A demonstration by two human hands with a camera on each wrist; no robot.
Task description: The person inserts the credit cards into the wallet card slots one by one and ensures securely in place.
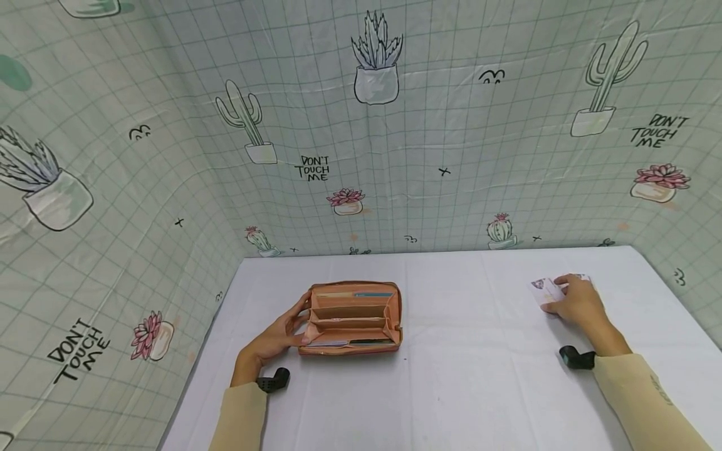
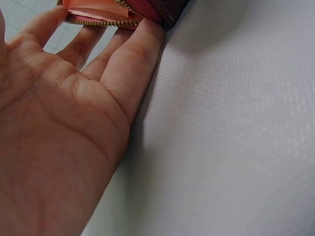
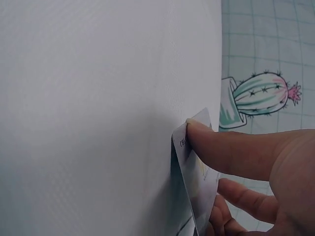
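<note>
A tan zip-around wallet (image 1: 350, 318) lies unzipped and spread on the table, its pleated compartments facing up. Cards show in its slots: a blue-edged card (image 1: 373, 294) at the far side and a dark card (image 1: 369, 342) at the near side. My left hand (image 1: 276, 337) holds the wallet's left end, thumb at the near corner, fingers at the far one. In the left wrist view, fingertips meet the brass zipper (image 2: 103, 22). Far to the right, my right hand (image 1: 581, 305) pinches a whitish printed card (image 1: 543, 293), tilted in the right wrist view (image 3: 197, 182).
A white cloth covers the table (image 1: 468, 351). Behind it and at both sides hangs a grid-patterned curtain (image 1: 429, 125) with cactus drawings. Another pale printed piece (image 1: 583, 277) shows just beyond my right hand; whether it is a separate card I cannot tell.
</note>
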